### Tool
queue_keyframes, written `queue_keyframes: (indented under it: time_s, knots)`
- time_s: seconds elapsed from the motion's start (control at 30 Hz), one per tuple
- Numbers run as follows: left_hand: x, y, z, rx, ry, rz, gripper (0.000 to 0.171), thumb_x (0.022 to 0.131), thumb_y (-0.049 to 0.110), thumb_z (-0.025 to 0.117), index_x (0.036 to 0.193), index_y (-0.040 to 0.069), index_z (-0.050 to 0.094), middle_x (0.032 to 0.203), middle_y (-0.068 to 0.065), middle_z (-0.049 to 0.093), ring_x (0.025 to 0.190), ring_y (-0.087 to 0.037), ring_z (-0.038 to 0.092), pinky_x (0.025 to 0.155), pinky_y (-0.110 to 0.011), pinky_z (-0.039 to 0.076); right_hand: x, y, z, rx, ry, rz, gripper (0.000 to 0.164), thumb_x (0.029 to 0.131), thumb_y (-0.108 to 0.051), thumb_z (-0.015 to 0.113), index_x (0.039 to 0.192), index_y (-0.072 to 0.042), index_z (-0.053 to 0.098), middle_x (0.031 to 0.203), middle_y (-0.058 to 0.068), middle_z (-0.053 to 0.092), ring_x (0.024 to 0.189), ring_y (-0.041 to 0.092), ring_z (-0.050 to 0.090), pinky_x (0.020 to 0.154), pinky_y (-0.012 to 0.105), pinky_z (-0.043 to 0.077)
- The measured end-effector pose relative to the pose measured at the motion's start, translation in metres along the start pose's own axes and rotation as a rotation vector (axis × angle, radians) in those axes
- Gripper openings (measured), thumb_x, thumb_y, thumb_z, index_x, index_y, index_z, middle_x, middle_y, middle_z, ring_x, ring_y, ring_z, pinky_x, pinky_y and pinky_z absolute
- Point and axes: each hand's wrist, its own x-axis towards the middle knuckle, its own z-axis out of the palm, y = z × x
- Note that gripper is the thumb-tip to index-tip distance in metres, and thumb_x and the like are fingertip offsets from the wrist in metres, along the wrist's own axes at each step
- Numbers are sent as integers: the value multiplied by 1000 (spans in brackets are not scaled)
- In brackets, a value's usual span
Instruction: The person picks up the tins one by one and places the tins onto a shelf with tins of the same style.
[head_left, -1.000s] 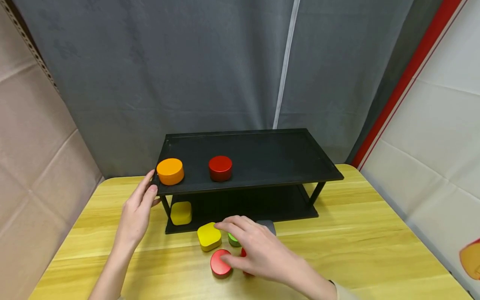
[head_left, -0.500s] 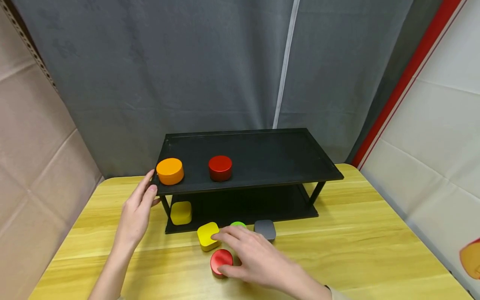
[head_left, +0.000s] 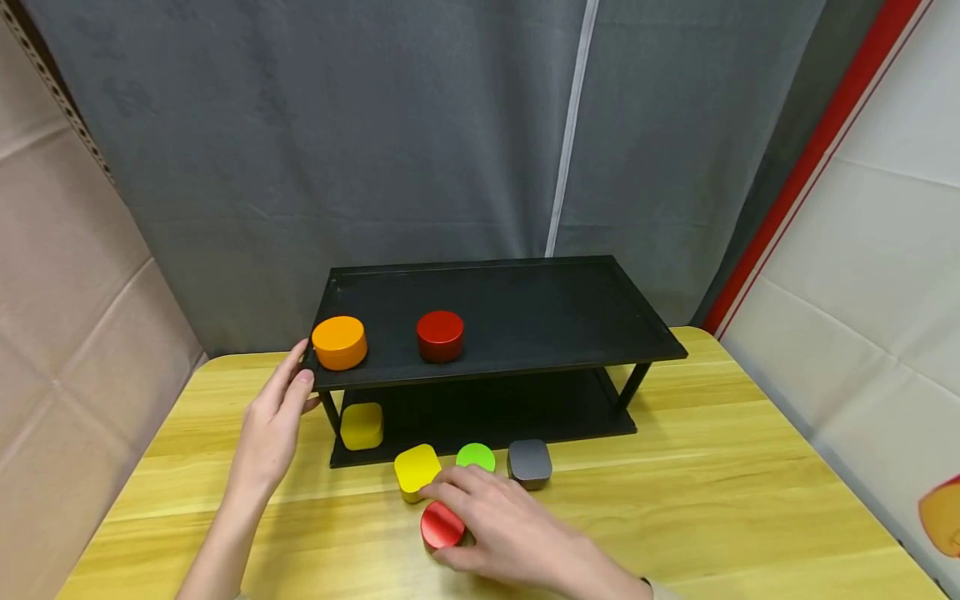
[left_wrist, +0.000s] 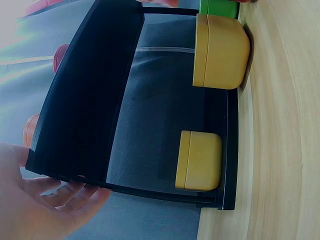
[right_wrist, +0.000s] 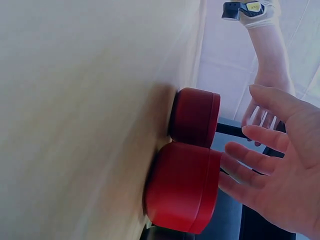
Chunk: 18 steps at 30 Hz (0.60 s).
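My left hand (head_left: 272, 427) grips the left edge of the black two-tier shelf (head_left: 510, 308), thumb on one side and fingers on the other. My right hand (head_left: 504, 521) hovers over a small round red lidded box (head_left: 441, 527), thumb and fingers spread around it. In the right wrist view the fingers look uncurled, near a larger red lidded box (right_wrist: 180, 187) beside the round one (right_wrist: 195, 117). The larger one is hidden under my hand in the head view. A yellow squarish box (head_left: 417, 471), a green round one (head_left: 476, 455) and a grey squarish one (head_left: 529, 462) stand just behind.
On the upper tier stand an orange round box (head_left: 340, 342) and a dark red round box (head_left: 440, 336). Another yellow box (head_left: 362, 426) sits on the lower tier's left end. A grey curtain (head_left: 375, 150) hangs behind the wooden table (head_left: 720, 500).
My right hand has shifted left and closer over the round red box, uncovering the green and grey boxes. The left hand stays at the shelf edge.
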Motion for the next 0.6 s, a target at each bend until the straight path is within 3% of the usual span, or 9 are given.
queue_keyframes:
  time_s: [0.23, 0.6]
  knots:
    - [0, 0, 0, -5, -1, 2, 53, 112, 39, 36, 164, 29, 28, 164, -18, 39, 122, -40, 65, 85, 2, 47, 0, 1, 5, 10, -36, 20, 56, 92, -42, 76, 142, -29, 57, 133, -12, 61, 112, 5, 57, 92, 28, 58]
    - [-1, 0, 0, -7, -6, -7, 53, 112, 40, 35, 164, 32, 27, 166, -17, 37, 123, -41, 65, 85, 3, 46, 0, 0, 11, -23, -81, 57, 57, 91, -41, 78, 142, -28, 58, 135, -10, 60, 116, 8, 57, 100, 33, 57]
